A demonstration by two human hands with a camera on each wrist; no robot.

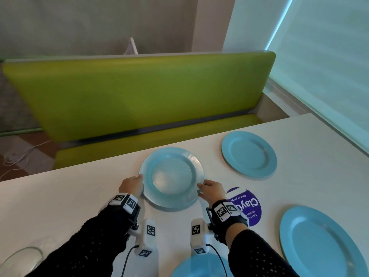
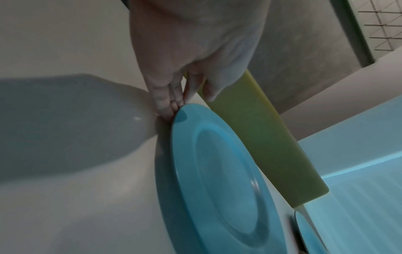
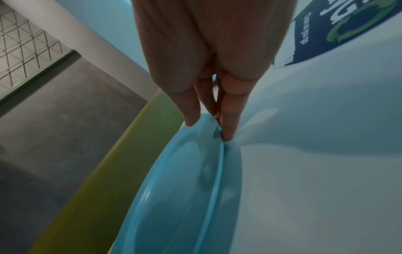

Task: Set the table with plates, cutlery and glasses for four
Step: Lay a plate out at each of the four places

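Partly cut off at the near edge, a blue plate [image 1: 199, 266] lies on the white surface [image 1: 60, 196] just below and between the wrists, with the rim of a clear glass [image 1: 22, 256] showing beyond the left sleeve [image 1: 83, 242], at the frame's bottom left corner. Ahead of that sleeve, the left hand [image 1: 130, 185] meets the left rim of a pale blue plate [image 1: 171, 177]; from the left wrist view its fingers [image 2: 167, 103] lie fairly straight with their tips against the plate's edge, the thumb apart above it, so the hand reads as touching rather than clasping. The plate sits between both hands near the far edge of the surface, and whether it rests flat or is slightly raised cannot be told. On its right rim, the right hand [image 1: 210, 190] pinches the edge, thumb on top and fingers [image 3: 228, 123] along the outer lip. Just right of the right hand, a purple round sticker [image 1: 249, 206] is stuck to the surface. Farther right lie two more blue plates: one [image 1: 249, 154] beyond the right hand, near the far edge, and another [image 1: 319, 242] well to the right of the right sleeve. Behind the surface stands a green bench seat [image 1: 139, 92].
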